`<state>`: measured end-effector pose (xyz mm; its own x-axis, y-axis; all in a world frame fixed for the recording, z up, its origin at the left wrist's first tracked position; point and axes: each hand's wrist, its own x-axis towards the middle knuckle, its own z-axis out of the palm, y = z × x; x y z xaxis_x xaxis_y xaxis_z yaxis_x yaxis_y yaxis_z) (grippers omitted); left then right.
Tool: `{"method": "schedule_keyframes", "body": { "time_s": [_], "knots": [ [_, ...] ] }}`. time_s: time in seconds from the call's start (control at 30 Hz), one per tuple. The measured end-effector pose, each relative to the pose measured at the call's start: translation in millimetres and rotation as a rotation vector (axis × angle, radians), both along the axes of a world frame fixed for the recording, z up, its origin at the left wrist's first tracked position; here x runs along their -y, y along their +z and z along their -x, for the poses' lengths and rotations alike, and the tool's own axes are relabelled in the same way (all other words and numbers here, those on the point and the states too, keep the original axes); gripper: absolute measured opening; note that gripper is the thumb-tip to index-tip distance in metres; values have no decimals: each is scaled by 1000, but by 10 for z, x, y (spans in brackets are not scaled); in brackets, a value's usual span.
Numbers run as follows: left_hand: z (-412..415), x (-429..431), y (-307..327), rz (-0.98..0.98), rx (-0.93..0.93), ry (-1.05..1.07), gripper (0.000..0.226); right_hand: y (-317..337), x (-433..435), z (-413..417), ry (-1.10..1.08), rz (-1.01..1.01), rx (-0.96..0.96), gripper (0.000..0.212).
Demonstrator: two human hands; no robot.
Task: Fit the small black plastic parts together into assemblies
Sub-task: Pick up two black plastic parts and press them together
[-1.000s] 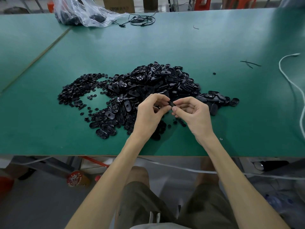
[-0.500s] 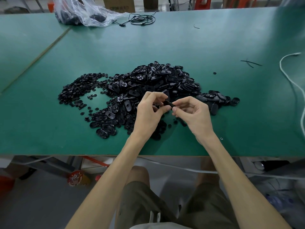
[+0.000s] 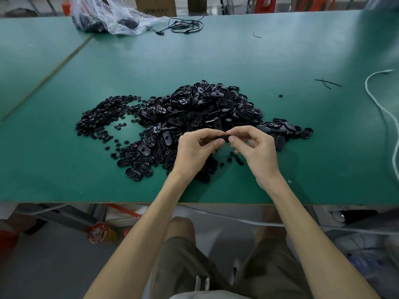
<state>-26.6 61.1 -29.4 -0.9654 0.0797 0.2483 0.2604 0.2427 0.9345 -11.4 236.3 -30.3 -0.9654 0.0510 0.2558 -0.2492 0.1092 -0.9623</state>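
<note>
Head view:
- The green worktop [image 3: 280, 50] carried a big heap of oval black parts [image 3: 207, 111] at its middle.
- Left of the heap, and touching its edge, lay a flatter spread of small round black parts [image 3: 101, 117]; a few strays sat on the near side of the heap, under the hands.
- Both hands were raised just in front of the heap's near edge, their fingertips meeting.
- The left hand [image 3: 194, 149] had its fingers curled, thumb and forefinger pinching one end of a held black part [image 3: 223, 138].
- The right hand [image 3: 257, 152] was likewise curled, thumb and forefinger nipping the other end of the same part.
- The held part showed only as a dark sliver between the fingertips; its shape could not be told, nor whether it was one piece or two.
- A lone small black piece [image 3: 280, 96] sat to the right of the heap, apart from it.
- Farther right of the heap lay thin black strips [image 3: 327, 83], then a white cord [image 3: 380, 104] looping towards the near edge.
- Well behind the heap, at the far edge, were a clear plastic bag [image 3: 112, 16] with dark contents and a coiled black cable [image 3: 185, 25].
</note>
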Motion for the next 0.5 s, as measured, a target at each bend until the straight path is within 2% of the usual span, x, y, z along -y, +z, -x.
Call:
{"method": "schedule_keyframes", "body": {
  "time_s": [0.23,0.5],
  "knots": [
    [7,4,16,36,-64,-29,20,9,-2,5,-3,0,7,22],
    [-8,-17,30,9,-40,-40,21,35,12,-12,21,-2,20,19]
  ]
}}
